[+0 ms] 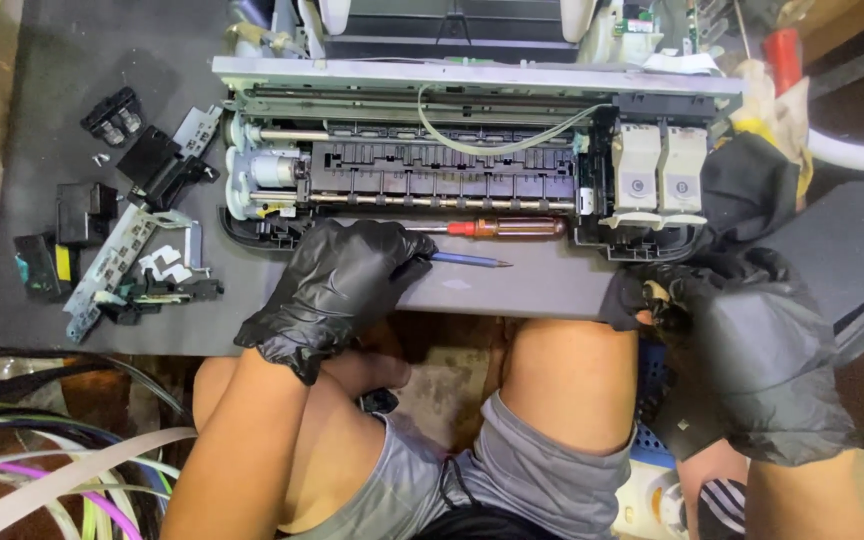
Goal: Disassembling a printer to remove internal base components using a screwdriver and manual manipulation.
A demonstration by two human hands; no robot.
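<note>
A stripped-down printer (pixel 432 160) lies open on a dark grey board (pixel 542 285), its rollers, motor and two ink cartridges (pixel 660 175) exposed. My left hand (pixel 337 285), in a black glove, rests on the board's front part and holds a thin blue tool (pixel 470 260) whose tip points right. Just beyond it lies a screwdriver (pixel 497 227) with a red and amber handle. My right hand (pixel 742 350), also in a black glove, grips a small dark part (pixel 660 298) at the board's right front edge.
Removed black and grey plastic parts (pixel 122 240) lie scattered at the left of the board. Coloured cables and a flat ribbon (pixel 62 470) sprawl at the lower left. My bare knees sit under the board's front edge. A black cloth (pixel 747 185) lies by the cartridges.
</note>
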